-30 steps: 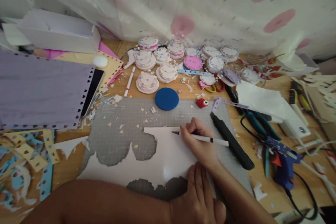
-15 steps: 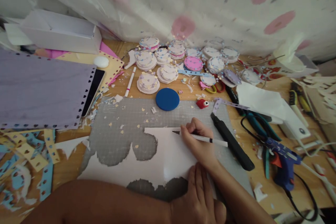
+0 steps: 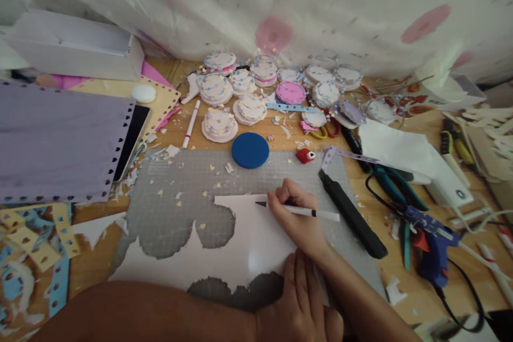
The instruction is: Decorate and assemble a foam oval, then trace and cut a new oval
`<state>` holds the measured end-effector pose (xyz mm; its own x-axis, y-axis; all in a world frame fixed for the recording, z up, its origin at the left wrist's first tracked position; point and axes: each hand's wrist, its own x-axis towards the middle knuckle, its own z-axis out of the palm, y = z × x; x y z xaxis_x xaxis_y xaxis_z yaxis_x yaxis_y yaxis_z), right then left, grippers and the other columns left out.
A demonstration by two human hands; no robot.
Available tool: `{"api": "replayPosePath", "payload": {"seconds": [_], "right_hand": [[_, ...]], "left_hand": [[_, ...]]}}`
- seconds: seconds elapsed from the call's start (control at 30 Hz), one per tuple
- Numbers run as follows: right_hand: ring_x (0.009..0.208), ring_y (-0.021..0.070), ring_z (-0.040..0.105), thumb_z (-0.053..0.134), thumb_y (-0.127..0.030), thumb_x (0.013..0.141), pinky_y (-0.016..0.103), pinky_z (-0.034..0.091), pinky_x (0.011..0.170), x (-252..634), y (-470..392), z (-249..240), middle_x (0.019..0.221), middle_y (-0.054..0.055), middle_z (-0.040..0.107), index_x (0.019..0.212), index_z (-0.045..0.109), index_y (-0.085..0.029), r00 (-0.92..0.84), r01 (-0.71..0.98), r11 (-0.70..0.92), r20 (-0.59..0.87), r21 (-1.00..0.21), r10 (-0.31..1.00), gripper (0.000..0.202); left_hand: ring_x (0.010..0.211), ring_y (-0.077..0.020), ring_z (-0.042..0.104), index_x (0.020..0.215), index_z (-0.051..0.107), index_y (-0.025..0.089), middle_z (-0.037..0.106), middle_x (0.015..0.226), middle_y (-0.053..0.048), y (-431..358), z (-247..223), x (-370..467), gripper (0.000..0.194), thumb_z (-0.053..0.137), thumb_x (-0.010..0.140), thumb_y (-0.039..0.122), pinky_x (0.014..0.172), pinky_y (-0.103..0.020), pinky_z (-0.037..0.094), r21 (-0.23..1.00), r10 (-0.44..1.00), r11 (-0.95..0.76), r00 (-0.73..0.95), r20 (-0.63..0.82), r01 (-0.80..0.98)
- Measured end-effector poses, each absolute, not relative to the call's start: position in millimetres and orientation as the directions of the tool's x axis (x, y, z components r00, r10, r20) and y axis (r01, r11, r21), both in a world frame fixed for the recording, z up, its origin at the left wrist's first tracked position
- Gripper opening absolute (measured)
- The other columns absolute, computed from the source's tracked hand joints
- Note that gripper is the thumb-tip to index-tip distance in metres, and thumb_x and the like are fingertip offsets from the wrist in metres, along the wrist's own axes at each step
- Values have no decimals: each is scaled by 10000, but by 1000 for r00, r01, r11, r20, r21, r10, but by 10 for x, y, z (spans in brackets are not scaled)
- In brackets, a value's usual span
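Note:
My right hand (image 3: pixel 298 216) grips a white marker (image 3: pixel 324 215) with a black band, its dark tip pointing left just over the upper part of a white paper sheet (image 3: pixel 244 235). Rounded bites are cut out of the sheet's edges. My left hand (image 3: pixel 300 299) lies on the sheet's lower right part, fingers extended and holding nothing; its forearm crosses the bottom of the view. Beneath the paper is a grey cutting mat (image 3: pixel 160 224). Beyond the sheet, a blue disc (image 3: pixel 250 150) rests at the mat's far edge.
Several decorated paper discs (image 3: pixel 216 89) stand at the back. A black cutter (image 3: pixel 352 214), pliers (image 3: pixel 396 184) and a blue glue gun (image 3: pixel 435 251) lie right. Left are a purple punched sheet (image 3: pixel 60 141), a phone (image 3: pixel 132 139) and paper strips (image 3: pixel 60 278). A red punch (image 3: pixel 305 156) sits near the disc.
The camera view has shifted slightly, moving most things a little left in the picture. Both hands and the marker keep nearly the same place on the paper.

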<state>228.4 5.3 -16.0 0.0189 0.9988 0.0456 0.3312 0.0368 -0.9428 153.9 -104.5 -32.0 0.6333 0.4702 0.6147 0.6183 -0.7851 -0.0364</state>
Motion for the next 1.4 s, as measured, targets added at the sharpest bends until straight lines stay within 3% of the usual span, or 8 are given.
{"api": "replayPosePath", "payload": {"seconds": [0.57,0.9,1.27,1.4], "right_hand": [[502,94,300,556,-170,777,248,272,484,2330,38,-108,531,-70,345,585,306,-226,72,393,3,34,-919,997,320],[498,95,286,547,-158,764,243,267,479,2345,27,-93,519,-74,318,588,284,-229,100,413,-8,37,-911,994,325],[486,84,323,549,-198,822,229,291,476,2240,-34,-130,532,-72,361,603,311,-219,31,536,73,106,-841,994,324],[485,83,351,547,-223,839,221,309,474,2192,-70,-126,531,-69,393,608,330,-218,-30,532,82,78,-843,997,317]], "left_hand": [[882,-336,710,629,415,184,751,851,-178,-1056,-300,1519,202,498,809,219,961,-588,410,-45,482,-792,669,566,609],[843,-308,726,601,432,179,756,821,-162,-1006,-242,1498,173,453,770,157,834,-458,521,-20,481,-797,654,584,604],[788,-313,719,630,434,172,748,744,-137,-1059,-335,1513,188,517,797,150,945,-616,414,-61,437,-811,672,598,581],[746,-298,718,629,458,167,747,736,-122,-1072,-338,1520,185,522,799,137,885,-590,469,-67,431,-813,674,600,579]]}}
